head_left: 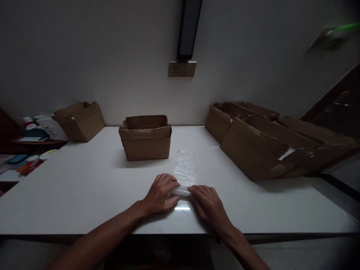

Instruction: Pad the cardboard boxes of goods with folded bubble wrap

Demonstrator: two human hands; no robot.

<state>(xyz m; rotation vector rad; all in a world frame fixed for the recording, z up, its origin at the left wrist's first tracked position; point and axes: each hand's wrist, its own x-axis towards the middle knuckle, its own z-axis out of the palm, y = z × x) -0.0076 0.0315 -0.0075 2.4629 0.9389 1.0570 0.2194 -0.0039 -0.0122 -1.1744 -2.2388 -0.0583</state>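
Both grips close on the near end of a strip of bubble wrap: my left hand and right hand pinch what looks like a rolled bundle, pressing it flat to the worktop so it stays tight. Clear and dimpled, the strip runs away from me toward an open cardboard box; more boxes lie to the right.

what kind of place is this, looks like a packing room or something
Probably a small packing or shipping workspace, dimly lit. Open cardboard boxes stand on a white table, and the left hand and right hand press on the near, rolled end of a bubble wrap strip.
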